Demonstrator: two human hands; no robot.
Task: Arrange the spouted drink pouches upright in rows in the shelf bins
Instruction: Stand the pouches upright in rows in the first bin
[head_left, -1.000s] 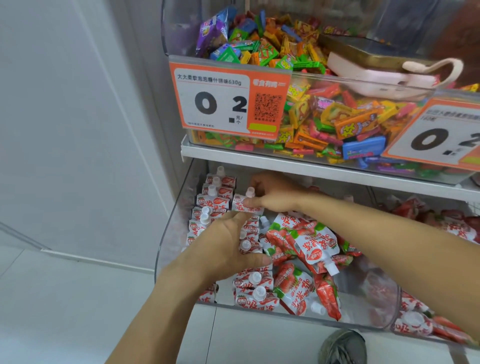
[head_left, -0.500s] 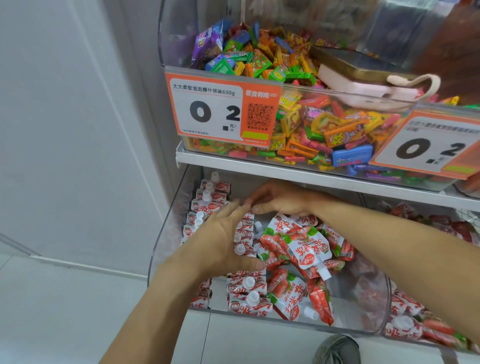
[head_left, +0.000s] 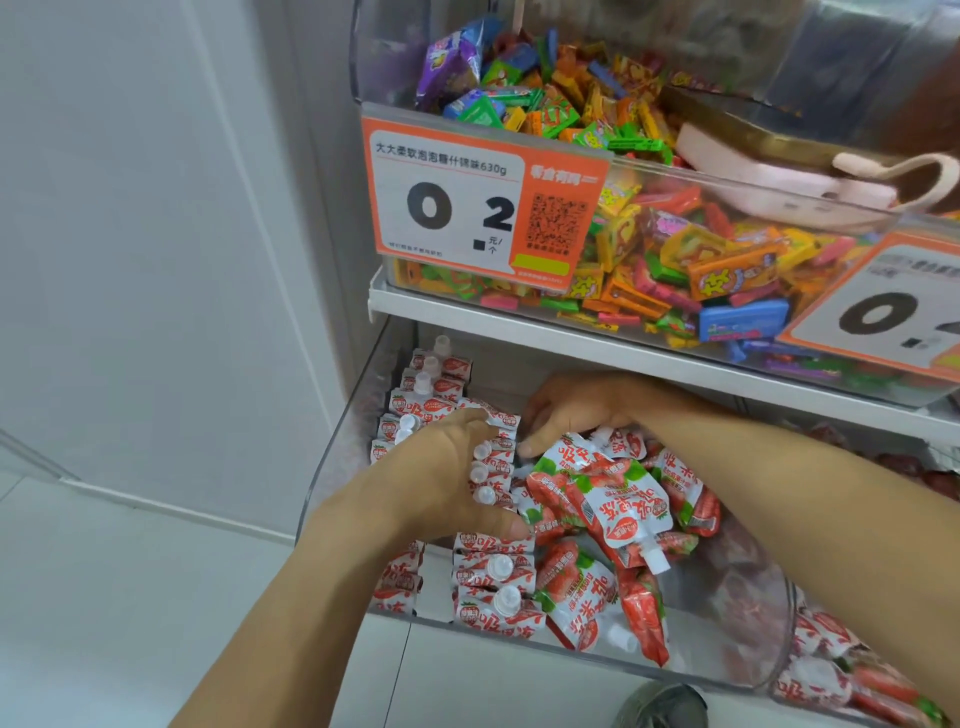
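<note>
We see the left hand (head_left: 441, 483) lying over the upright pouches (head_left: 493, 566) ranked at the left of the clear bin (head_left: 332, 467), its fingers and thumb curled round a few of them. The right hand (head_left: 571, 410) reaches to the far end of that row, fingers loosely bent and touching a pouch top; whether it grips we cannot tell. A loose heap of pouches (head_left: 618, 509) lies just right of the rows.

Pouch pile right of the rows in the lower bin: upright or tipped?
Tipped. The loose pouches lie flat and overlapping, spouts pointing sideways or down, unlike the standing row of pouches beside them.
</note>
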